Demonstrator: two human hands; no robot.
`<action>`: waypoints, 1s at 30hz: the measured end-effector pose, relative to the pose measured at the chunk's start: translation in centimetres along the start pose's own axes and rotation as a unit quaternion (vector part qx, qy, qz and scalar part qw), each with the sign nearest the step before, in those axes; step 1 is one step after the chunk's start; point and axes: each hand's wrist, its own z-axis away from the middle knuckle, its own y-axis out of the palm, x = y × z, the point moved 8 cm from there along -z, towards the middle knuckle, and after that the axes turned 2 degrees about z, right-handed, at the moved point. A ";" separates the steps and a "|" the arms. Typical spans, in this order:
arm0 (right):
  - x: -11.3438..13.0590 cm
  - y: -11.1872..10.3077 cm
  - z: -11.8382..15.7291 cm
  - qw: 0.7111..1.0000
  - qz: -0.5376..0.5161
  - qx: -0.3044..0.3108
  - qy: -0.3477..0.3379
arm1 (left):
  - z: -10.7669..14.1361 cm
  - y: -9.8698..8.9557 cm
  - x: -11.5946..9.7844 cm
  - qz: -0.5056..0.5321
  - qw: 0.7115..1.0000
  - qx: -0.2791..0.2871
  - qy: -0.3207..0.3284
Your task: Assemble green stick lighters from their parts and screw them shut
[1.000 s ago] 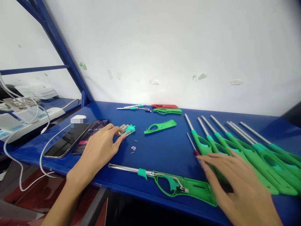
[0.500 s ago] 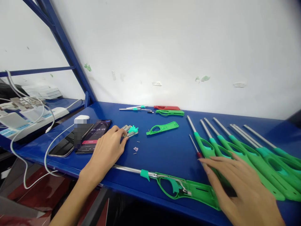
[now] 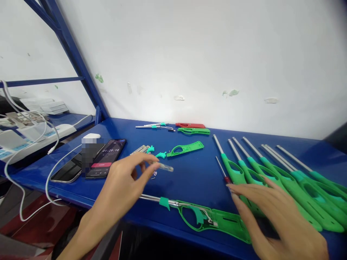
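My left hand point(image 3: 130, 180) pinches a small clear tube point(image 3: 166, 167) above the blue table, with thumb and forefinger together on one end. My right hand point(image 3: 273, 216) rests at the right, its fingertips against the dark red handle of a thin screwdriver point(image 3: 227, 179). Below my left hand, an opened green lighter point(image 3: 230, 220) lies near the table's front edge, its wires, teal trigger and metal tube exposed. A teal piece point(image 3: 162, 155) and several clear tubes point(image 3: 141, 149) lie behind my left hand. A green half shell point(image 3: 189, 147) is further back.
Several green long-necked lighters point(image 3: 284, 177) lie at the right. Red point(image 3: 190, 125) and green shells are at the back by metal tubes point(image 3: 149, 126). Two phones point(image 3: 105, 159), a white cable and a power strip point(image 3: 54, 139) occupy the left.
My left hand has lifted a clear tube from the small pile and moved right and nearer. The teal pieces are now spread apart. My right hand stays by the screwdriver.
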 end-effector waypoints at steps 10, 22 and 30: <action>3.9 0.2 -0.2 0.990 -0.070 0.013 -0.120 | 5.0 5.3 -7.8 0.287 0.950 0.078 0.096; 1.6 0.6 -0.1 0.996 -0.048 0.025 -0.068 | -0.9 2.0 4.1 -0.022 0.996 0.085 -0.022; 1.7 1.1 0.1 0.995 -0.036 0.038 -0.082 | -1.0 4.1 4.5 -0.031 0.990 0.135 -0.041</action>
